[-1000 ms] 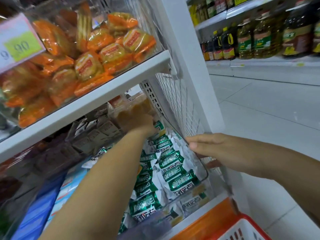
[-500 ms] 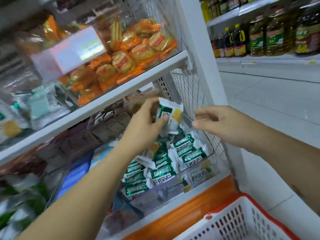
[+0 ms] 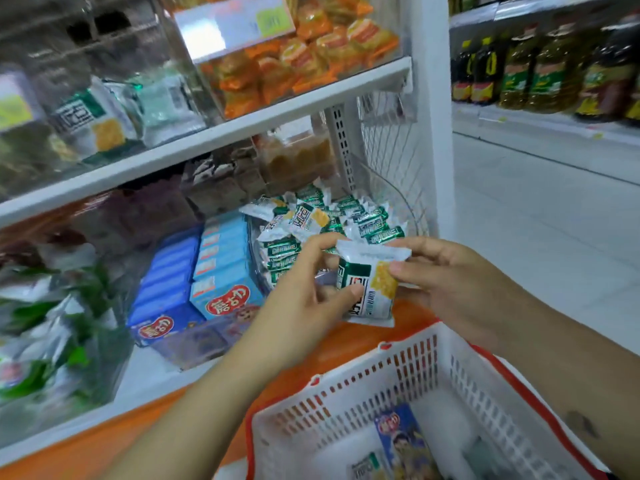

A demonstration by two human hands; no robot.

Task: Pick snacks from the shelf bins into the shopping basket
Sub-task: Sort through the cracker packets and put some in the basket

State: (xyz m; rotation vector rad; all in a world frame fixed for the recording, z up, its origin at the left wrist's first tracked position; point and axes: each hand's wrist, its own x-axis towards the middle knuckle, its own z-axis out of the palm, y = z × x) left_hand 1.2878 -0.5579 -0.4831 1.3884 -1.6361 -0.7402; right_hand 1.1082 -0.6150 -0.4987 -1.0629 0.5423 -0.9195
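Holding snack packet [image 3: 369,289] in mid-air, just in front of the shelf lip, above the far rim of the shopping basket [image 3: 408,344]. Pinching left edge with left hand [image 3: 304,299], thumb on the wrapper face; pinching right edge with right hand [image 3: 450,282], fingers curled round it. Probably mid-transfer. Suggest: let go one side, keep a light pinch on the seal, lower past the rim, drop beside the blue pack [image 3: 405,441]. Avoid crushing. Avoid dragging the pile of matching packets [image 3: 346,216] behind.
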